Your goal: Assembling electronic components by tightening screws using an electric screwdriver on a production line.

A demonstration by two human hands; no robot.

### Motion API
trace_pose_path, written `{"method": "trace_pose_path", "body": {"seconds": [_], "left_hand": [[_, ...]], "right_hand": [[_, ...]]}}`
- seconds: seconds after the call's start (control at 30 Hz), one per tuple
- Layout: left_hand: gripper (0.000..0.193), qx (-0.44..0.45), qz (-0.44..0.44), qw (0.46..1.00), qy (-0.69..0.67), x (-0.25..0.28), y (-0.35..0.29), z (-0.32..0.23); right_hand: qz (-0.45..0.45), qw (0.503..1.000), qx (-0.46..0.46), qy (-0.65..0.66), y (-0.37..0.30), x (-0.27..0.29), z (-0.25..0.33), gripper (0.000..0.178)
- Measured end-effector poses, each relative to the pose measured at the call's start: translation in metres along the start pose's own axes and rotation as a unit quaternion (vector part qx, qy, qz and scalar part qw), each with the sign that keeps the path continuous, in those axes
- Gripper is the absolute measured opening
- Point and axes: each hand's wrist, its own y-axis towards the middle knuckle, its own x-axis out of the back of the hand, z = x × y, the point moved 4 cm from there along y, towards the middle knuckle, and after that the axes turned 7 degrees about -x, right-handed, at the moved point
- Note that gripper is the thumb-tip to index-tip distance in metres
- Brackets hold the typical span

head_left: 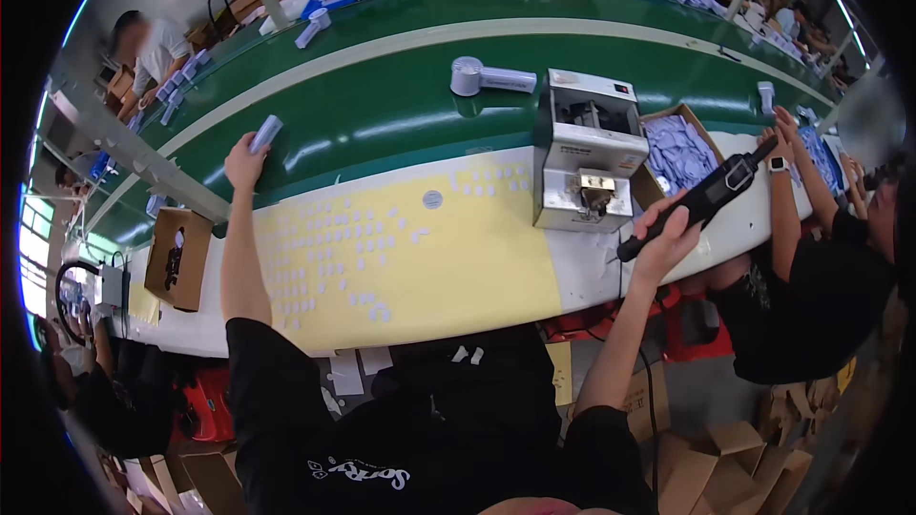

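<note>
My left hand (246, 164) reaches over the green conveyor belt, its fingers closed round a pale lavender handle-shaped part (266, 134). In my right hand (670, 240) is a long black electric screwdriver (711, 195), held at a slant with its upper end pointing right. Just left of that hand stands a metal box-shaped machine, seemingly a screw feeder (587, 148). On the belt behind it lies a lavender device with a round head and a handle (491, 77), like a handheld fan. A yellow sheet (477, 267) with rows of small pale pieces covers the worktop between my arms.
Right of the feeder, a cardboard box (682, 148) is heaped with lavender parts. At the left stands an open cardboard box (178, 257) with dark pieces inside, beside a slanting metal post (162, 167). A co-worker's arms (784, 162) reach in from the right; others work across the belt.
</note>
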Motion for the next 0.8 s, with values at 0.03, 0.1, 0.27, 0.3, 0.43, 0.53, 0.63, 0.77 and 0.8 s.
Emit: {"method": "trace_pose_path", "body": {"seconds": [0.03, 0.1, 0.27, 0.3, 0.43, 0.53, 0.63, 0.77, 0.8], "left_hand": [[0.047, -0.024, -0.010, 0.998, -0.063, 0.013, 0.003, 0.038], [0.052, -0.062, -0.014, 0.989, -0.132, 0.020, 0.008, 0.065], [0.054, -0.010, -0.048, 0.924, -0.379, 0.069, -0.053, -0.031], [0.054, -0.010, -0.048, 0.923, -0.382, 0.082, -0.067, -0.046], [0.046, -0.107, -0.017, 0.826, -0.553, 0.137, -0.135, -0.107], [0.040, -0.156, 0.023, 0.736, -0.659, 0.163, -0.184, -0.171], [0.040, -0.181, 0.099, 0.673, -0.710, 0.146, -0.212, -0.206], [0.043, -0.186, 0.103, 0.555, -0.804, 0.131, -0.247, -0.266], [0.044, -0.187, 0.104, 0.517, -0.829, 0.127, -0.252, -0.280]], "right_hand": [[0.010, 1.000, -0.010, 0.016, 0.001, -0.009, -0.002, 0.035], [0.007, 1.000, -0.017, 0.024, 0.004, -0.003, 0.000, 0.035], [-0.026, 0.996, -0.049, -0.063, 0.032, 0.044, 0.009, 0.029], [-0.047, 0.985, -0.033, -0.164, 0.039, 0.053, 0.017, 0.027], [0.022, 0.920, 0.020, -0.390, 0.073, 0.051, 0.034, 0.024], [0.110, 0.870, 0.031, -0.479, 0.093, 0.035, 0.023, 0.026], [0.199, 0.816, 0.016, -0.542, 0.101, 0.034, -0.004, 0.029], [0.214, 0.735, 0.029, -0.642, 0.108, 0.031, -0.031, 0.032], [0.206, 0.742, 0.041, -0.636, 0.105, 0.026, -0.025, 0.031]]}}
